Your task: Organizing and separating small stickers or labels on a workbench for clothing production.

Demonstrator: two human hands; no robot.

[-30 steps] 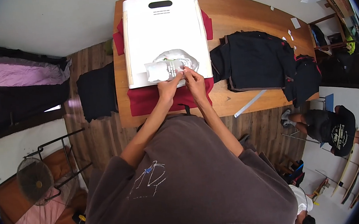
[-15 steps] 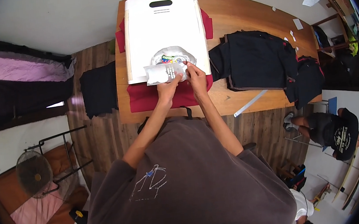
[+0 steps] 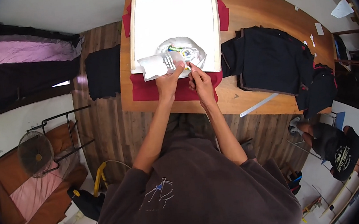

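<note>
Left hand (image 3: 168, 81) is pinching a translucent backing sheet (image 3: 154, 66) at the near edge of the white board (image 3: 151, 18) lying on a red garment (image 3: 172, 90) on the table (image 3: 261, 10). Right hand (image 3: 198, 81) is gripping the round printed transfer (image 3: 184, 54), apparently peeling it; next, a steady pull apart.

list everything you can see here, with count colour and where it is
white board: 1, white, on table's far end
red cloth: 1, red, under board
clear film sheet: 1, whitish, at board's near edge
round print: 1, multicoloured, on board
dark garments: pile, black, table right
table: 1, wooden
ruler: 1, pale, near table edge
fan: 1, floor left
another person: 1, lower right
left hand: holds film
right hand: fingers at print
</note>
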